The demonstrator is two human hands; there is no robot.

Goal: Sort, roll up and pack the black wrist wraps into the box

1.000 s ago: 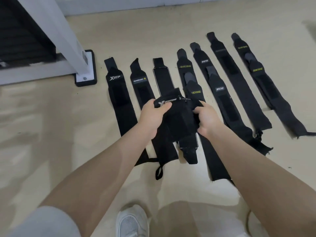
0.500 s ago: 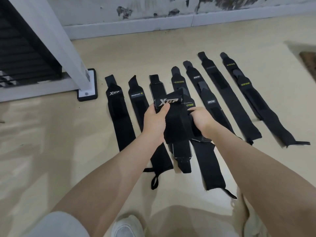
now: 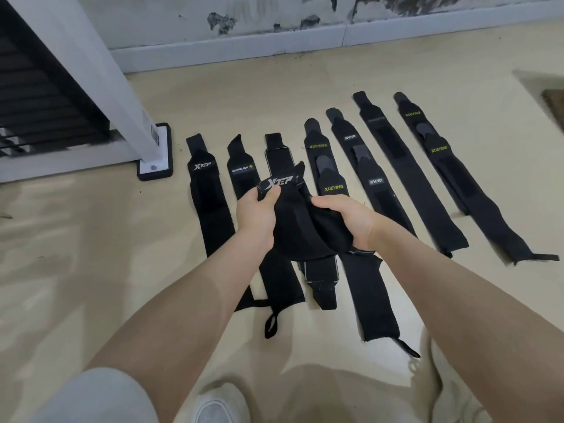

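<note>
Shoe (image 3: pixel 221 406) and knees sit nearest, so you crouch over the work; above them your left hand (image 3: pixel 255 215) pinches the XTEP wrap (image 3: pixel 300 221) near its label while your right hand (image 3: pixel 348 221) curls over the bunched cloth, likely to start a tight roll (no box in view); beyond, the laid-out wraps (image 3: pixel 393 178) lie in a row, probably sorted by brand

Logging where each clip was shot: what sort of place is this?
Probably a plain indoor room, worked on the floor: beige floor, white baseboard under a stained wall, wrist wraps laid in a row.
</note>
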